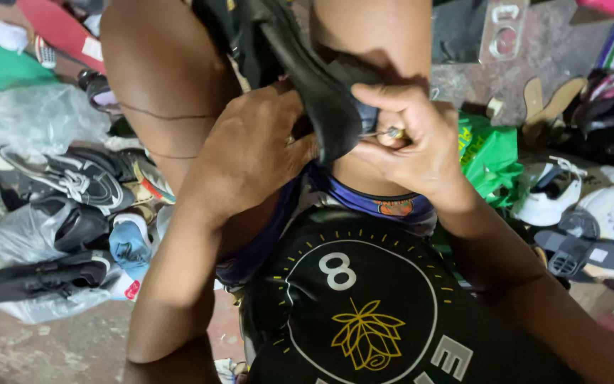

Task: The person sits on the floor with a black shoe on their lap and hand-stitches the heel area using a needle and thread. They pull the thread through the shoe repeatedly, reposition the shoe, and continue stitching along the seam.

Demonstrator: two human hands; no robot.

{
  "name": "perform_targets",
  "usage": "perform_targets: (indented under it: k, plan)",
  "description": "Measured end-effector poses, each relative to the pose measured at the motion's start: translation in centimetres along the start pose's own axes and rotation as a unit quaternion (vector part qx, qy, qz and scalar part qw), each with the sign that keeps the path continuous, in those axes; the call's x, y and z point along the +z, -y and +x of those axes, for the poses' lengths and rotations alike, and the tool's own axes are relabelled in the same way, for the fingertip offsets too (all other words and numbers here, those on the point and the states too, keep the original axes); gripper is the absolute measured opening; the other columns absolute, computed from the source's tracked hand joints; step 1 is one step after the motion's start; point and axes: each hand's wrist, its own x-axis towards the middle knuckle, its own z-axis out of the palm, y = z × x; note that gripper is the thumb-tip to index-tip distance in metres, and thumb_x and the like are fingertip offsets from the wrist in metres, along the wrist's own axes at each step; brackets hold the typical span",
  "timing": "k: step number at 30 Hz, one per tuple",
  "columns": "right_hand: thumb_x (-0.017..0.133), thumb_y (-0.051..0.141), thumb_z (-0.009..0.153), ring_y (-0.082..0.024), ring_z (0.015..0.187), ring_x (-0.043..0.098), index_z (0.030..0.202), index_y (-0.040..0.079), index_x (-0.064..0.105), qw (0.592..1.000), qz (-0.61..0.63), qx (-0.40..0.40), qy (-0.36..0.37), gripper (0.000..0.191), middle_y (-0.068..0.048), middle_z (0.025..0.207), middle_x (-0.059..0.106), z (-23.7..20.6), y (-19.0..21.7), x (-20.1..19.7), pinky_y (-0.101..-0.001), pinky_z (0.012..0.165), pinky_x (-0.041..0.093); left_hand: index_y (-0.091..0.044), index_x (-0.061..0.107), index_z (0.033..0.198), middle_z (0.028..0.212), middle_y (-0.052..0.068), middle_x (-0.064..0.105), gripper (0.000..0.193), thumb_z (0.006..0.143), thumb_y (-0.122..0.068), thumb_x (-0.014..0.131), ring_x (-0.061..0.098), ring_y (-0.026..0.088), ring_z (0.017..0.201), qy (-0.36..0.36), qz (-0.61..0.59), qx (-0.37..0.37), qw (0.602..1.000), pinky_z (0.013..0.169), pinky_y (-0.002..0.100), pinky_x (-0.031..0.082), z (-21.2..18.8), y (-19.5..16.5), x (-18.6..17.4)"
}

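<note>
- We saw our left hand (250, 153) and right hand (410, 139) boxed in between our knees, against the black shoe (314, 85).
- Piled shoes (72, 178) blocked the left; sandals (584, 249) and a green bag (488, 153) crowded the right.
- Bare floor (58, 348) lay open lower left.

This looks like a shoe-repair or second-hand footwear stall set on a bare concrete floor (72, 348). Worn shoes lie heaped on both sides of the seated person: black sneakers (79, 178) and shoes wrapped in clear plastic bags (15, 235) at the left, white sneakers (556, 192), grey sandals (584, 252) and loose tan soles (552, 107) at the right.
</note>
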Motion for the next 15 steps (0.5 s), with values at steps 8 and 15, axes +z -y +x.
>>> perform_targets:
  k: [8, 15]
  plan:
    - [0.090, 0.023, 0.081, -0.004, 0.057, 0.052, 0.148, 0.006, 0.049, 0.989, -0.091, 0.067, 0.100, 0.080, 0.004, 0.067, 0.053, 0.0, 1.5, -3.1, -0.0205, 0.053, 0.045, -0.004, 0.068, 0.099, 0.080, 0.017, 0.063, 0.016, 0.087, -0.012, 0.072, 0.062, 0.039, 0.080, -0.003, -0.045, 0.016, 0.999, 0.073, 0.048, 0.049, 0.1, 1.1, 1.0]
    - [0.082, 0.020, 0.084, -0.017, 0.048, 0.059, 0.148, 0.016, 0.058, 0.905, -0.262, 0.171, 0.288, 0.068, -0.007, 0.067, 0.063, 3.4, 4.2, -8.5, -0.0322, 0.050, 0.049, -0.002, 0.063, 0.085, 0.071, 0.015, 0.058, 0.013, 0.082, -0.011, 0.072, 0.059, 0.037, 0.071, 0.001, -0.084, -0.010, 0.996, 0.069, 0.047, 0.047, -0.3, 1.7, 1.1]
